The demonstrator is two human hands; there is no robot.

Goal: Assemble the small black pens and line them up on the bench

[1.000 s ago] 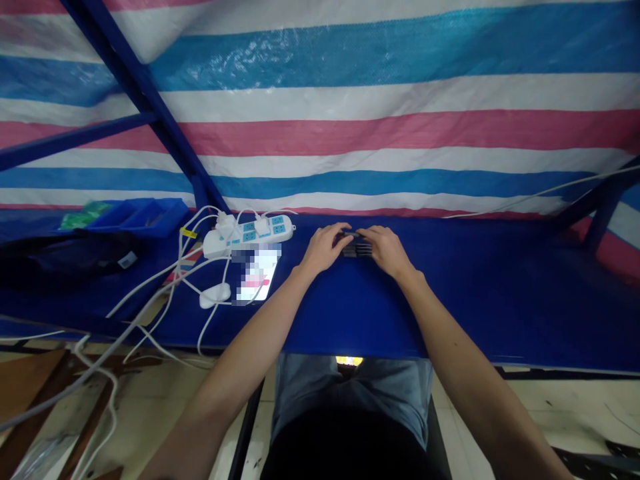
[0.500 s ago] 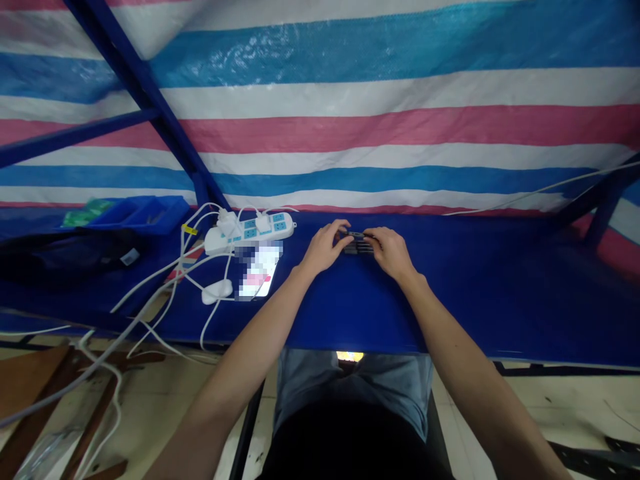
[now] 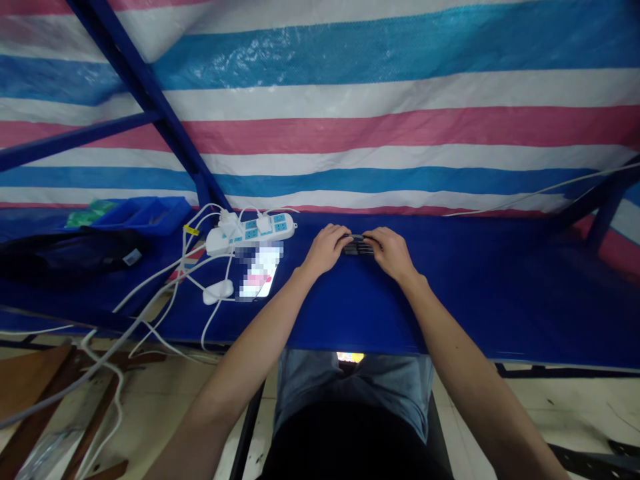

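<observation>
- Dark bundle (image 3: 359, 247), one: several thin, flat pieces set close together, lying at the tabletop (image 3: 360, 307) toward its rear edge, between the two hands. Any lettering on it too small to read.
- Orientation of same: long axis left to right, across the person's front, one end toward each hand; thin lines between pieces run the same way. Which end is the front cannot be told.
- Left hand (image 3: 326, 250): fingers bent, grasping the bundle at its left end.
- Right hand (image 3: 391, 252): fingers bent, thumb on the near side, grasping the right end; fingertips partly hidden.
- Power strip (image 3: 277, 229), white with blue socket faces, left of the left hand, white plugs seated in it; markings too small to read.
- Yellow tag (image 3: 191, 230), on the white cables beside the strip; its writing cannot be made out.
- Phone (image 3: 261, 272), screen lit and pixelated, just nearer the person than the strip.
- White oval device (image 3: 218, 292), left of the phone, cable attached.
- Dark bag (image 3: 60, 257), far left, bearing a white label (image 3: 133, 257), print illegible.
- Blue tray (image 3: 173, 225), divided, behind the bag; green packet (image 3: 90, 215) at its left.
- Striped sheet (image 3: 350, 133), red, white and blue, hung behind the tabletop.
</observation>
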